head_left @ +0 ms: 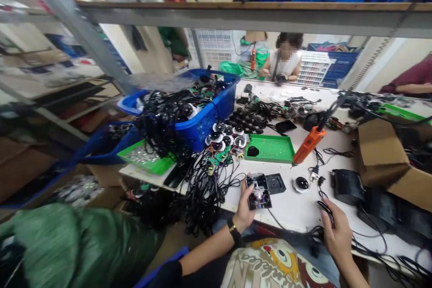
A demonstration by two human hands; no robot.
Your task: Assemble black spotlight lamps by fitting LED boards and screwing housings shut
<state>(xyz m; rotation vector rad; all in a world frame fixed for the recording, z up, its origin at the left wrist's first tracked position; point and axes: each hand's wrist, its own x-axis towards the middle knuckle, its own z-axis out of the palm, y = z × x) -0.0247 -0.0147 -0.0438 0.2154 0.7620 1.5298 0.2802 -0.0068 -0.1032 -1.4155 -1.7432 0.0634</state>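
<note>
My left hand (245,204) grips a small black electronic housing (258,191) with a clear cover and wiring inside. Beside it on the white workbench (290,209) lies a black square plate (276,183), and a round black-and-white part (301,183) sits further right. My right hand (335,229) is at the bench's front edge, its fingers and thumb closed on a thin black cable (326,212). An orange electric screwdriver (309,145) hangs just above the bench, between my hands and the far side.
A blue crate (205,128) heaped with black cables and a green tray (270,148) stand on the bench among round black parts. Cardboard boxes and black pouches are at right. A co-worker (285,60) sits beyond a metal shelf beam.
</note>
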